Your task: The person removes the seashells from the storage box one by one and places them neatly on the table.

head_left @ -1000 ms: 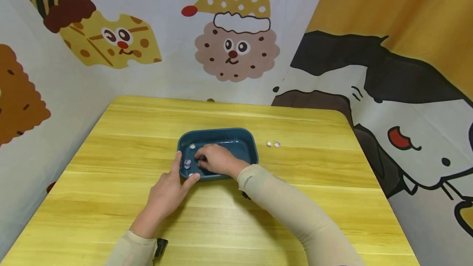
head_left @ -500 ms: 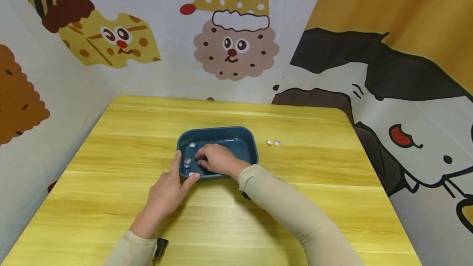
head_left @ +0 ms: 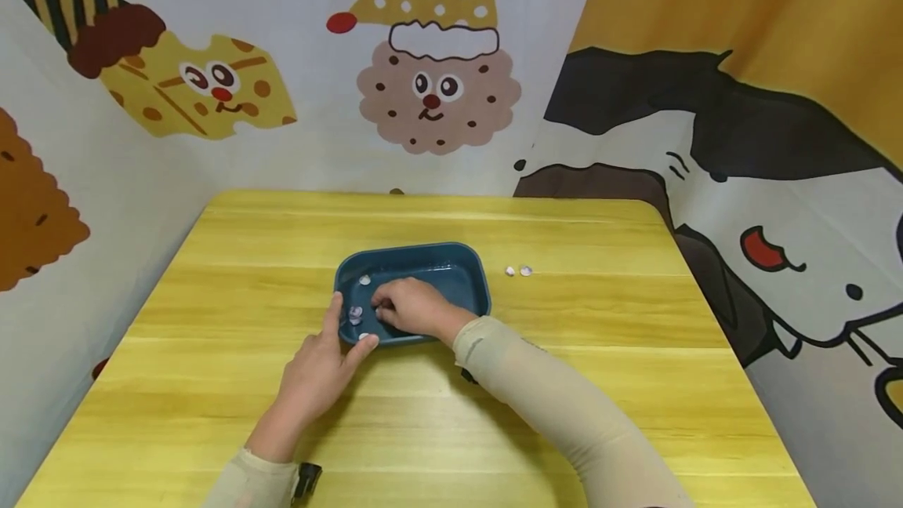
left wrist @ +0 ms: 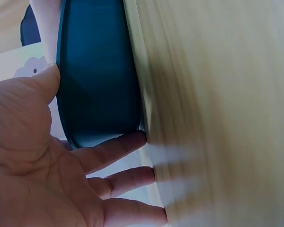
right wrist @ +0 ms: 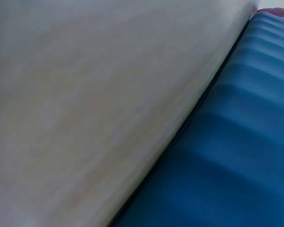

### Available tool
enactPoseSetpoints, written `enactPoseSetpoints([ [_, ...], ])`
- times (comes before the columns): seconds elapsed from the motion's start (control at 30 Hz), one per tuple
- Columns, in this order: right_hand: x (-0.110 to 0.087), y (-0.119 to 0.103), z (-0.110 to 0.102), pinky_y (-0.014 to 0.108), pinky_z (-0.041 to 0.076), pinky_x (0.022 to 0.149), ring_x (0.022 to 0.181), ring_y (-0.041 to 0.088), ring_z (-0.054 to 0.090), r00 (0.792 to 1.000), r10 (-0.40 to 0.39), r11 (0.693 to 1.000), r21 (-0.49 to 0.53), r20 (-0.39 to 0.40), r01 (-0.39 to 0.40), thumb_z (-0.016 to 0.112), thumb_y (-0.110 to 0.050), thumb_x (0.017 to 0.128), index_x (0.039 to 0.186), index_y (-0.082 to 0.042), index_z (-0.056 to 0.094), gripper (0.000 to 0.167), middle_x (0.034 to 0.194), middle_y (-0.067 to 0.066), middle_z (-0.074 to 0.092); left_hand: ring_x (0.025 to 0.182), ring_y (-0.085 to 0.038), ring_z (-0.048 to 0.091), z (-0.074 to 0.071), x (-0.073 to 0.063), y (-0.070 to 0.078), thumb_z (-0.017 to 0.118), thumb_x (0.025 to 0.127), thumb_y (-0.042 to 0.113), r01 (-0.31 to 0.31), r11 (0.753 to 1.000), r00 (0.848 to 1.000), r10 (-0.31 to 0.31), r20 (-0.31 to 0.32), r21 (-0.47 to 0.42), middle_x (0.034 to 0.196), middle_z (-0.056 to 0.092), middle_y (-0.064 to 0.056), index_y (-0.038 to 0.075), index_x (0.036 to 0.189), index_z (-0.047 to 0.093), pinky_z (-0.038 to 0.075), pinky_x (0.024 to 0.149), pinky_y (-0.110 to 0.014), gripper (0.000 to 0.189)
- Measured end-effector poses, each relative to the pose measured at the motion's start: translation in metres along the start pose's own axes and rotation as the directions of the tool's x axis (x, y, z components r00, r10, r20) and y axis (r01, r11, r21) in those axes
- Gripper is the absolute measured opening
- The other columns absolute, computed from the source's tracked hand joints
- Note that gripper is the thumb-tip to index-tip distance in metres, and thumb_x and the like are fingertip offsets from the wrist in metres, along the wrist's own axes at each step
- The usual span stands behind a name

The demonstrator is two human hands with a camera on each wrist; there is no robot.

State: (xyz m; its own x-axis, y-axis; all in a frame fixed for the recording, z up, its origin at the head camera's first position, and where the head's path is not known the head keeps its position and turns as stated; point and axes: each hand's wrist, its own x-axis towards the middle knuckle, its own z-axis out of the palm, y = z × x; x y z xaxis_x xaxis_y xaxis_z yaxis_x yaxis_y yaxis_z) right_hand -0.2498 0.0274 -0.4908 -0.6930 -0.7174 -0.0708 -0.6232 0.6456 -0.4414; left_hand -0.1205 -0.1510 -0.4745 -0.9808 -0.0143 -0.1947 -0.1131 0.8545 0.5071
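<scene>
A dark blue rectangular tray [head_left: 462, 281] lies on the table. My left hand [head_left: 313, 371] steadies its near left corner, with the thumb on the near rim and the forefinger along the left wall. In the left wrist view the fingers [left wrist: 128, 213] are spread and nearly straight. My right hand [head_left: 412, 306] reaches into the tray with fingers bent down towards its bottom; whether a small piece sits between the fingertips is hidden. Small pale, shell-like pieces lie in the tray's left part: a whitish one [head_left: 364, 280], a purplish cluster [head_left: 356, 315], and one partly covered by the left thumb.
Two more small pale pieces [head_left: 518, 271] lie on the yellow wood-grain table [head_left: 600, 296], right of the tray. Behind the table hangs a cloth wall [head_left: 317, 155] with cartoon prints. The right wrist view shows only the tray's outer wall [right wrist: 236, 142], the table and a bit of a hand.
The right hand's fingers have drawn slightly closer together at the tray bottom. The left hand keeps its place on the tray. The head view has shifted a little.
</scene>
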Motion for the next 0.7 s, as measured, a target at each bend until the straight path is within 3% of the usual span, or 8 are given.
enactPoseSetpoints([
  [0.27, -0.0003, -0.0026, 0.0000, 0.031, 0.061, 0.096, 0.109, 0.012, 0.075, 1.000, 0.011, 1.000, -0.029, 0.017, -0.011, 0.068, -0.029, 0.107, 0.129, -0.018, 0.076, 0.026, 0.121, -0.002, 0.080, 0.122, -0.054, 0.064, 0.0016, -0.0007, -0.0009, 0.046, 0.104, 0.073, 0.002, 1.000, 1.000, -0.002, -0.003, -0.004, 0.141, 0.059, -0.043, 0.010, 0.173, 0.000, 0.057, 0.082, -0.064, 0.104],
  [0.47, -0.0009, -0.0044, -0.0015, 0.028, 0.060, 0.090, 0.101, 0.010, 0.073, 0.999, 0.025, 0.999, -0.042, 0.040, -0.023, 0.077, -0.037, 0.101, 0.124, -0.019, 0.078, 0.029, 0.114, -0.003, 0.080, 0.123, -0.055, 0.063, 0.0013, -0.0008, -0.0001, 0.048, 0.105, 0.071, 0.008, 1.000, 1.000, -0.008, -0.005, -0.009, 0.143, 0.057, -0.043, 0.010, 0.173, 0.000, 0.057, 0.086, -0.066, 0.103],
  [0.7, -0.0004, -0.0051, -0.0009, 0.029, 0.060, 0.087, 0.098, 0.010, 0.072, 1.000, -0.016, 0.994, -0.109, 0.014, 0.018, 0.072, -0.033, 0.105, 0.114, -0.022, 0.080, 0.016, 0.110, -0.006, 0.079, 0.120, -0.054, 0.064, -0.0005, -0.0006, 0.0008, 0.050, 0.106, 0.068, 0.007, 1.000, 1.000, -0.008, -0.008, -0.012, 0.139, 0.060, -0.043, 0.009, 0.173, 0.001, 0.057, 0.082, -0.063, 0.102],
])
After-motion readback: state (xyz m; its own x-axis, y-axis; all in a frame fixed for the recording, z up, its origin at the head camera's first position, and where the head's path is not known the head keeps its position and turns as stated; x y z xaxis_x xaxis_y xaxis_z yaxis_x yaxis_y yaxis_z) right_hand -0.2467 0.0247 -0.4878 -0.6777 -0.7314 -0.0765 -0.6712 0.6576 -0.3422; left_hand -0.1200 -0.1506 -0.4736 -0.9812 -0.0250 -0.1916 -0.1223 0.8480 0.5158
